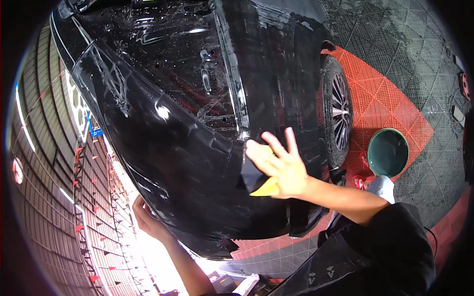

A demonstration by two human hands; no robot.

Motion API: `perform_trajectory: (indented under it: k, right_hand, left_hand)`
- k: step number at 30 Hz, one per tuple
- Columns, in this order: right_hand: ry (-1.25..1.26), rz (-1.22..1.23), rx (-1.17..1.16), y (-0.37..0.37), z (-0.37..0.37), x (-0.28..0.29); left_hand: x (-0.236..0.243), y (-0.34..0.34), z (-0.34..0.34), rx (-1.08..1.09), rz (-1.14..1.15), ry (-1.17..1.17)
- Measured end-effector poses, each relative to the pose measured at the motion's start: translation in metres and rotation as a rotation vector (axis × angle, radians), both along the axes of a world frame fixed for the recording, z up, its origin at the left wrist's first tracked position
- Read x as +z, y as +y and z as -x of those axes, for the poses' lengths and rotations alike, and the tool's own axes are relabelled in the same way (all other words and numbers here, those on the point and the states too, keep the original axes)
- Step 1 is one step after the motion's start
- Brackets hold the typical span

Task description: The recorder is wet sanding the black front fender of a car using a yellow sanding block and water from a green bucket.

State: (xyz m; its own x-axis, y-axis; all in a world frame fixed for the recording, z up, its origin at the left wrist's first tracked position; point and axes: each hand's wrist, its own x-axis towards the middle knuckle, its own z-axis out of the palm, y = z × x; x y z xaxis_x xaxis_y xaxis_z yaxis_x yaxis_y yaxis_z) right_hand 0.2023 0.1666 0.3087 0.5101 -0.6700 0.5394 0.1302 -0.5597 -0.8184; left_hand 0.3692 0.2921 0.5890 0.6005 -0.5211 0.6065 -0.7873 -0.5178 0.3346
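My right hand point(281, 167) presses a yellow squeegee point(262, 188) against the glossy black car panel point(207, 177), its index and middle fingers lifted and spread. My left hand point(148, 217) is curled at the panel's lower-left edge; its fingertips are partly hidden there. Wet, wrinkled patches of what looks like clear film point(106, 79) lie on the dark bodywork above, near a long seam with water drops around it.
The car's wheel point(335, 111) is at right, on red and grey grid floor tiles point(390, 98). A green bucket of water point(387, 150) sits beside it, near a whitish object point(382, 187). Bright lights and a ribbed ceiling with small flags fill the far left.
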Motion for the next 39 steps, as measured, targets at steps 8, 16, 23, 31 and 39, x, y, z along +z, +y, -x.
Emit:
perform_trajectory:
  k: [8,16,23,31,39]
  right_hand:
    - [0.184,0.219,-0.192,-0.013,-0.007,0.005]
    - [-0.132,-0.048,-0.186,-0.001,-0.015,0.036]
    - [-0.081,-0.222,-0.037,0.003,-0.012,0.036]
    - [0.140,0.049,-0.065,-0.008,-0.004,0.012]
    - [0.139,0.114,-0.044,-0.025,0.003,0.016]
  left_hand:
    - [0.001,-0.002,0.004,0.051,0.033,0.050]
    - [0.003,0.000,-0.003,0.122,0.079,-0.046]
    - [0.006,0.006,-0.006,0.094,0.034,0.022]
    - [0.001,-0.001,-0.001,0.058,0.049,-0.014]
    - [0.006,0.010,-0.005,0.008,0.020,0.047]
